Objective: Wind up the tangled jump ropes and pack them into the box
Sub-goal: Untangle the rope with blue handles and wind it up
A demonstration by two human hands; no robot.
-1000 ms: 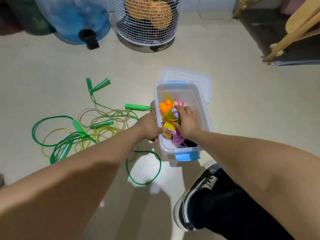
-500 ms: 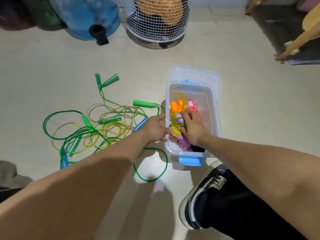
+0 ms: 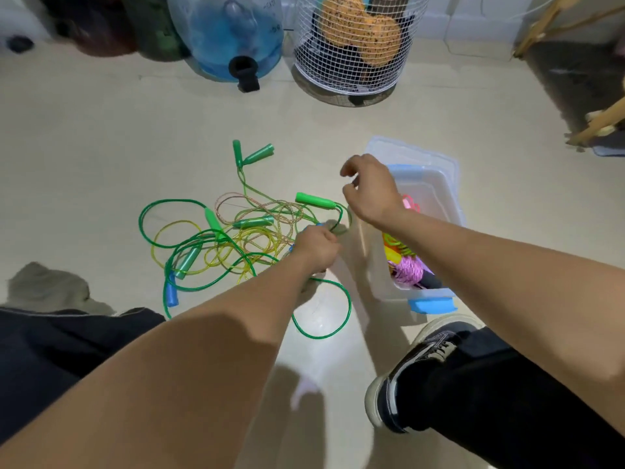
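Crouching on the pale floor (image 3: 101,130), the person reaches both bare arms forward. The left hand (image 3: 316,247) is low, at the right edge of the tangled jump ropes (image 3: 233,238). Its fingers are curled tight, and a blue handle (image 3: 313,228) comes out from the fist on the far side, so the hand grips this handle together with a bit of green cord. How much of the cord is inside the fist I cannot tell.

The right hand (image 3: 370,191) is raised above the left rim of the box (image 3: 449,198). Its fingers (image 3: 348,165) are bent loosely and a little apart, thumb and forefinger not meeting, and I see nothing between them; it holds nothing and touches nothing.

The tangle lies on the floor to the left of the box: green, yellow and thin pinkish cords crossing each other, with several green handles among them. One bright green handle (image 3: 316,200) lies between the two hands. Two green handles (image 3: 252,154) lie together at the far end of the heap. Another blue handle (image 3: 171,292) is at the near left. One green loop (image 3: 338,319) runs out under the left forearm.

The box is clear plastic with blue latches (image 3: 431,304), and it stands open on its lid (image 3: 412,152). Inside, wound ropes are already packed: a purple bundle (image 3: 407,270) at the near end, yellow and orange ones (image 3: 394,248) beside it, a pink one (image 3: 411,203) further back, partly hidden by the right wrist.

A black shoe (image 3: 416,363) with a white sole stands near the box. At the wall are a blue water bottle (image 3: 233,32) and a white wire basket (image 3: 351,45).
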